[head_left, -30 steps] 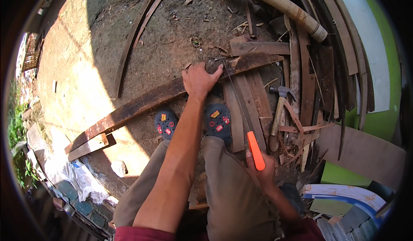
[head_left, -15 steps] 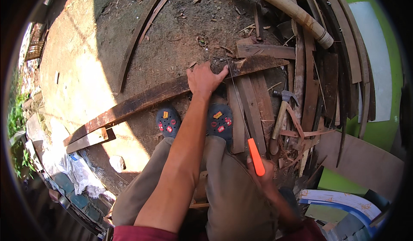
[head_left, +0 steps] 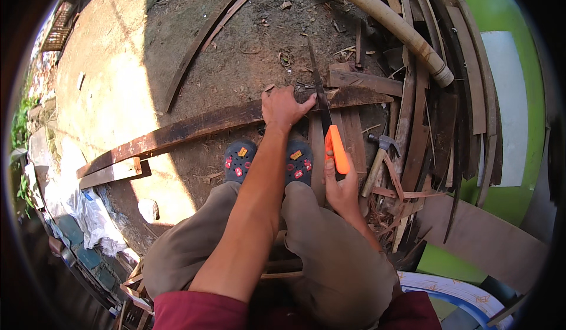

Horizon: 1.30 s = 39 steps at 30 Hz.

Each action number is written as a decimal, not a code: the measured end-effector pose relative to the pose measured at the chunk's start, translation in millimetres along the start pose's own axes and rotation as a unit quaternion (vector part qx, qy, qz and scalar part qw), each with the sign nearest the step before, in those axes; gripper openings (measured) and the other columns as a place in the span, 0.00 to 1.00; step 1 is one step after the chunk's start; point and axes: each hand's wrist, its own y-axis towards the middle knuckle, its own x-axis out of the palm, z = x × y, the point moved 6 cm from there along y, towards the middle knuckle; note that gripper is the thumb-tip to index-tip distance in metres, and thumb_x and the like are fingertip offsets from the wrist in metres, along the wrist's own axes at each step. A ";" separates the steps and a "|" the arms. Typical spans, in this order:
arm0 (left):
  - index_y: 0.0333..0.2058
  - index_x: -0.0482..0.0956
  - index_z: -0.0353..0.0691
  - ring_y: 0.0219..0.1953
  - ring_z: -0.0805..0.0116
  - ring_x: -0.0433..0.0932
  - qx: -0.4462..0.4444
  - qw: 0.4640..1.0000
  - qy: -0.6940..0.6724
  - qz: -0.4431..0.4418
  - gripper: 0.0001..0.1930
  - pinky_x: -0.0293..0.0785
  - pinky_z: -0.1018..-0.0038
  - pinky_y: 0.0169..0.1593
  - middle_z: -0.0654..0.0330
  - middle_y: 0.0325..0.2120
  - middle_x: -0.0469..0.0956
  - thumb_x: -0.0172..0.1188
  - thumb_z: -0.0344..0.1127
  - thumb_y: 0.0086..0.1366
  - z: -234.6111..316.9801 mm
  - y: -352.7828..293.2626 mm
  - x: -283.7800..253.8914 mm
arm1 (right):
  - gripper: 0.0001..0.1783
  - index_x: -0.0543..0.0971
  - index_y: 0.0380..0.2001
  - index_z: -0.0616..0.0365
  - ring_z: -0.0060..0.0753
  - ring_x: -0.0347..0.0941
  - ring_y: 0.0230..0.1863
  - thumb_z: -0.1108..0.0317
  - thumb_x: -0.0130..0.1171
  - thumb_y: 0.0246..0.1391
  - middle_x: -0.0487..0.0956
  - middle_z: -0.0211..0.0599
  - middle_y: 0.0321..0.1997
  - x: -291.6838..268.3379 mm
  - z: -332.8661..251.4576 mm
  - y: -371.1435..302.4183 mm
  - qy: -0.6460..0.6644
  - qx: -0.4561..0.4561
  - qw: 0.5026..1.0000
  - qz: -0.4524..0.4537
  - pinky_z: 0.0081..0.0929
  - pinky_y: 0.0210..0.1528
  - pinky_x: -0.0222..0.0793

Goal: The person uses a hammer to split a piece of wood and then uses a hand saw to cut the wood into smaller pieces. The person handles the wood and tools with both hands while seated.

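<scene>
My right hand (head_left: 343, 188) is wrapped round the orange handle of a handsaw (head_left: 324, 109). Its dark blade lies across a long, dark wooden plank (head_left: 200, 122), and the tip reaches out past the plank's far edge. Just left of the blade, my left hand (head_left: 286, 111) presses down on the plank, fingers over its far edge and thumb stretched toward the saw. The plank's right end rests over other boards; its left end lies by a short wood offcut (head_left: 112, 172). The depth of any cut is too small to tell.
A claw hammer (head_left: 377, 162) lies right of the saw among wood scraps. Stacked boards (head_left: 424, 124) and a thick bamboo pole (head_left: 389, 26) fill the right side. Two thin strips (head_left: 203, 44) lie on the ground ahead. My clogs (head_left: 240, 159) stand close behind the plank.
My right hand has pushed the saw forward, away from me, so more blade shows beyond the plank. The left hand keeps its place on the wood. The view has shifted slightly.
</scene>
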 end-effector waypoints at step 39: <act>0.36 0.84 0.40 0.45 0.56 0.81 0.040 0.990 0.045 0.126 0.29 0.65 0.58 0.52 0.52 0.36 0.85 0.47 0.61 0.70 -0.2 -43.6 16.6 | 0.09 0.77 0.29 0.63 0.19 0.66 0.21 0.71 0.64 0.59 0.71 0.31 0.18 -77.8 -67.0 -156.6 -0.071 -0.047 0.992 0.096 0.25 0.25 0.62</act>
